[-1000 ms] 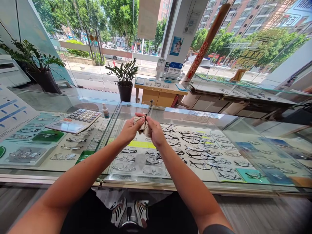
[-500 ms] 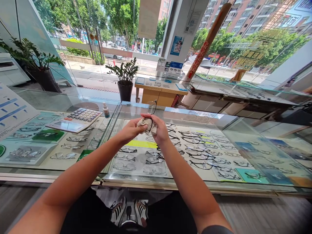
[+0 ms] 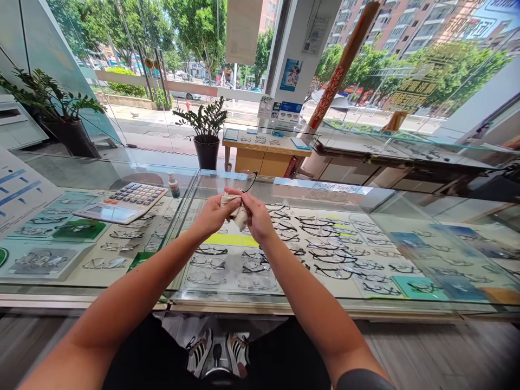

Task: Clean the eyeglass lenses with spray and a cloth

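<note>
Over the counter [image 3: 227, 304], the left hand [image 3: 213, 212] and right hand [image 3: 259, 219] are pinching cloth [image 3: 240, 218] and eyeglasses [image 3: 253, 183], ideally with light, even pressure.

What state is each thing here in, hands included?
Left hand: closed on the beige cloth.
Right hand: closed on the held glasses and cloth.
Beige cloth: bunched up.
Held glasses: partly hidden, one dark arm sticking out.
Calculator: lying keys up.
Small bottle: standing upright.
Potted plant: upright, leafy.
</note>
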`<state>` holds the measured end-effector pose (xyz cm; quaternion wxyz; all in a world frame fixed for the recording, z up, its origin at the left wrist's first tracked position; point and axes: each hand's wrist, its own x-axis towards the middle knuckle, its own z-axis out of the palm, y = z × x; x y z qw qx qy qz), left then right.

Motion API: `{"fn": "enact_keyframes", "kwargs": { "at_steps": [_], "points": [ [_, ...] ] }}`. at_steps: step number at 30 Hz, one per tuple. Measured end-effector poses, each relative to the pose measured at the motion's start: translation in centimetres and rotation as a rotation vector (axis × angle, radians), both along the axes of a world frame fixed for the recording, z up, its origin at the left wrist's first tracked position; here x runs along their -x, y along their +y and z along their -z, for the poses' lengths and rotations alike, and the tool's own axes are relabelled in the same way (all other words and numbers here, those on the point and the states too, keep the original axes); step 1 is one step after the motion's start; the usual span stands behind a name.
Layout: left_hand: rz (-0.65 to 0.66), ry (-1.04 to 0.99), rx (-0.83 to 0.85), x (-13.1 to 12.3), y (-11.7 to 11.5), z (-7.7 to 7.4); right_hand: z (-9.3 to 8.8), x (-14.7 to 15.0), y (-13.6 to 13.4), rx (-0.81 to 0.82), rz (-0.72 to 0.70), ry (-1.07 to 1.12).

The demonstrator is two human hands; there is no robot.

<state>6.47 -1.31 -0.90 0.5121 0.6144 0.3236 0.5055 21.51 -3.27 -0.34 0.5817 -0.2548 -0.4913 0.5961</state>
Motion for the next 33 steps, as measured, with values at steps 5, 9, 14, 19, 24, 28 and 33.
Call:
{"fn": "enact_keyframes", "kwargs": {
  "at_steps": [5, 9, 14, 19, 24, 28, 33],
  "points": [
    [0.065, 0.017, -0.011, 0.2, 0.0, -0.1, 0.2, -0.2, 0.3, 0.028, 0.027, 0.033],
    [0.242, 0.002, -0.001, 0.6, -0.1, -0.3, 0.1, -0.8, 0.7, 0.052, 0.087, 0.063],
    [0.255, 0.020, 0.047, 0.7, 0.0, -0.2, 0.0, -1.0, 0.7, 0.038, 0.098, 0.031],
    [0.125, 0.030, 0.079, 0.1, -0.3, 0.0, 0.2, -0.4, 0.2, 0.004, 0.080, -0.003],
    [0.029, 0.004, 0.008, -0.2, -0.6, 0.1, 0.1, 0.0, -0.3, -0.028, 0.011, -0.015],
    [-0.073, 0.018, -0.046, -0.2, -0.6, 0.2, 0.0, 0.1, -0.3, -0.036, -0.012, 0.000],
    [-0.139, 0.034, -0.103, -0.3, -0.4, 0.4, -0.2, 0.2, -0.3, -0.006, 0.008, -0.002]
  ]
}}
